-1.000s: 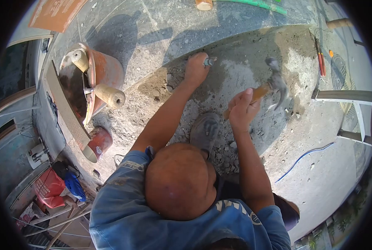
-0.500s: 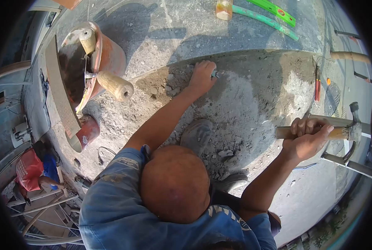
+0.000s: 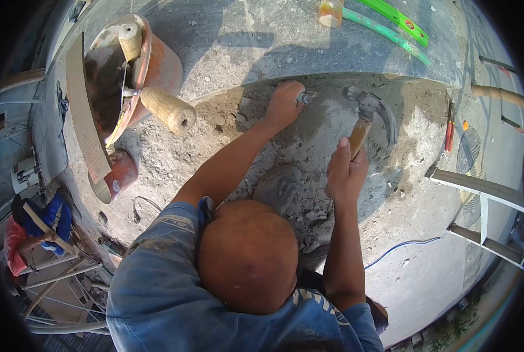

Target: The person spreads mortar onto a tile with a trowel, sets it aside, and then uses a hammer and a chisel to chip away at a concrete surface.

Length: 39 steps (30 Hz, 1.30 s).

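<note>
My left hand (image 3: 285, 104) is closed round a chisel (image 3: 306, 97), whose teal-and-metal end shows at the right side of my fist, beside the raised concrete edge. My right hand (image 3: 347, 173) grips the wooden handle of a claw hammer (image 3: 372, 110). The hammer's head is up and to the right of the chisel, and the two are apart. Broken rubble (image 3: 247, 111) lies left of my left hand, with more around my boot (image 3: 277, 186).
An orange bucket (image 3: 167, 71) with wooden-handled tools stands at the upper left. A green level (image 3: 394, 20) and a hose (image 3: 385, 36) lie at the top. Red-handled pliers (image 3: 450, 130) and a ladder (image 3: 479, 189) are at the right. Another person (image 3: 16, 246) is at the far left.
My right hand has swung the hammer from the far right inward, close to the chisel. My left hand stays round the chisel. The person at the far left has shifted.
</note>
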Available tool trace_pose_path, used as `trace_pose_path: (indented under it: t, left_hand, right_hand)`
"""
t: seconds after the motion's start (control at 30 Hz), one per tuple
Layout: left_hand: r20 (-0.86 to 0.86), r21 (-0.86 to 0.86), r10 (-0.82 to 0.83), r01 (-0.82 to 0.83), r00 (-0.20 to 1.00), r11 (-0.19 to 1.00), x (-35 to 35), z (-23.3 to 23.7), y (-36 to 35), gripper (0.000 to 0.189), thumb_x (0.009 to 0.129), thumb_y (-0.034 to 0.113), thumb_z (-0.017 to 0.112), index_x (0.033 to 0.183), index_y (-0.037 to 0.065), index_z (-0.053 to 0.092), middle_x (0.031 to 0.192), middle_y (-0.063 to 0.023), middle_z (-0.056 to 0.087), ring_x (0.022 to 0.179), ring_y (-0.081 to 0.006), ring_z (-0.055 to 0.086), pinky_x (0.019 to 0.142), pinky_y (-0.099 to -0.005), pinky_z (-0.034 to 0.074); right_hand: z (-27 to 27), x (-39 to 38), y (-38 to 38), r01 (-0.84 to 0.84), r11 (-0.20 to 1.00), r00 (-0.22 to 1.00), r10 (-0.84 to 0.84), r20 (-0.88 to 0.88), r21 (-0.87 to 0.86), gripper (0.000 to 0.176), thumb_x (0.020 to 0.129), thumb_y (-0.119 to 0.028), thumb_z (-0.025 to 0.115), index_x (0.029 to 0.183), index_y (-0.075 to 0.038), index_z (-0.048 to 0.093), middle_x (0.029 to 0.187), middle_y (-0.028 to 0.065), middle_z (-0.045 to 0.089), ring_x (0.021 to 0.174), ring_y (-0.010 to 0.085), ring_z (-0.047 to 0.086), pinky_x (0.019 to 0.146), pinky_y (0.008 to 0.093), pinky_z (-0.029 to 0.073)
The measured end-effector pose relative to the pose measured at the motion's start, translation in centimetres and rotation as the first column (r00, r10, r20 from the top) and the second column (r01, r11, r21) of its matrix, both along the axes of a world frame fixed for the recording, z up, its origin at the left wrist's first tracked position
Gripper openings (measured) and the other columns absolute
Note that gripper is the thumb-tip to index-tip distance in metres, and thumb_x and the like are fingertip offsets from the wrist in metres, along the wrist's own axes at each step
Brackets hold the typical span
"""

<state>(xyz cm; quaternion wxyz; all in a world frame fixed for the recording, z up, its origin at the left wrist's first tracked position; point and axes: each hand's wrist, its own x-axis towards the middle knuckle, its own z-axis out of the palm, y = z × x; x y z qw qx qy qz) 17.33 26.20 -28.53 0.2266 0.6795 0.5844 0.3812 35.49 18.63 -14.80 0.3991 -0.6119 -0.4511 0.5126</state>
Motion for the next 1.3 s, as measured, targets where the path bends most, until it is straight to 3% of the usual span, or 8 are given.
trace_pose_path:
  t: [0.2,0.27,0.33,0.5,0.73,0.87,1.23,1.3]
  left_hand:
    - [-0.005,0.035,0.006,-0.006,1.0,0.999,0.0,0.5,0.8,0.022,0.069,-0.003,0.068,0.086,0.0,0.055,0.083,-0.0183,0.056,0.082,-0.0391,0.056,0.071,-0.0452,0.044]
    - [-0.008,0.074,0.014,-0.014,1.0,0.997,0.1,0.7,1.0,0.017,0.073,-0.001,0.069,0.083,0.0,0.055,0.079,-0.018,0.056,0.075,-0.0383,0.057,0.066,-0.0435,0.045]
    - [-0.023,0.073,0.013,-0.012,1.0,0.997,0.3,0.8,0.9,0.02,0.069,-0.002,0.07,0.084,0.0,0.056,0.082,-0.0182,0.058,0.079,-0.0382,0.058,0.068,-0.0437,0.046]
    - [-0.103,0.041,-0.028,0.032,0.994,0.999,0.6,0.1,-0.4,0.022,0.067,-0.002,0.07,0.084,0.0,0.056,0.084,-0.0179,0.059,0.082,-0.0389,0.059,0.071,-0.0438,0.046]
    - [-0.111,0.037,0.002,0.002,0.994,0.999,0.2,0.2,0.9,0.023,0.066,-0.001,0.071,0.085,0.0,0.057,0.083,-0.0175,0.059,0.081,-0.0389,0.058,0.072,-0.045,0.045]
    - [-0.145,0.053,-0.009,0.017,0.989,0.998,0.1,-0.1,1.1,0.025,0.063,-0.001,0.07,0.084,0.002,0.056,0.083,-0.016,0.058,0.086,-0.0371,0.058,0.075,-0.0464,0.045]
    - [-0.131,0.107,0.004,0.011,0.991,0.994,0.4,-0.1,0.4,0.02,0.068,0.002,0.072,0.08,0.001,0.056,0.079,-0.0163,0.057,0.078,-0.0379,0.056,0.071,-0.0449,0.044]
    - [-0.155,0.063,-0.011,0.021,0.988,0.998,0.2,-0.1,0.2,0.024,0.064,0.001,0.073,0.081,0.002,0.056,0.082,-0.0153,0.058,0.083,-0.0367,0.057,0.074,-0.045,0.044]
  right_hand:
    - [7.1,2.8,3.5,0.558,0.68,0.78,-0.236,-0.579,0.475,0.038,0.098,-0.048,0.046,0.086,-0.012,0.04,0.056,-0.0028,0.031,0.042,0.0061,0.033,0.038,0.0221,0.034]
    - [0.6,-0.6,1.3,0.545,0.733,0.809,-0.333,-0.484,0.407,0.035,0.098,-0.045,0.046,0.086,-0.012,0.041,0.057,-0.0018,0.037,0.042,0.0084,0.036,0.039,0.0234,0.036]
    - [-6.4,-2.0,-1.8,-0.163,0.985,0.954,0.143,0.263,0.056,0.034,0.098,-0.035,0.049,0.088,-0.003,0.051,0.06,0.0053,0.052,0.047,0.0128,0.048,0.047,0.0291,0.041]
    - [-1.9,0.0,-0.2,0.035,0.997,0.999,-0.038,-0.036,-0.064,0.035,0.099,-0.036,0.048,0.079,-0.008,0.043,0.057,-0.0016,0.04,0.045,0.0073,0.036,0.041,0.0231,0.032]
    - [1.3,0.7,1.8,0.593,0.738,0.765,-0.391,-0.511,0.323,0.04,0.098,-0.042,0.05,0.079,-0.007,0.043,0.058,0.0008,0.041,0.045,0.0104,0.038,0.042,0.0263,0.035]
    - [-7.3,-2.2,-3.4,-0.143,0.98,0.976,0.163,0.142,-0.141,0.036,0.098,-0.035,0.049,0.087,-0.001,0.048,0.061,0.0033,0.047,0.059,0.0152,0.049,0.058,0.0342,0.042]
    - [2.4,0.8,0.9,0.619,0.735,0.742,-0.431,-0.513,0.277,0.04,0.098,-0.043,0.047,0.08,-0.01,0.033,0.057,0.0007,0.037,0.043,0.0086,0.035,0.038,0.0238,0.033]
    - [-5.8,-1.9,-2.9,0.169,0.974,0.983,-0.157,-0.092,0.152,0.039,0.098,-0.04,0.049,0.08,-0.006,0.043,0.057,0.0045,0.044,0.047,0.0127,0.044,0.045,0.0299,0.038]
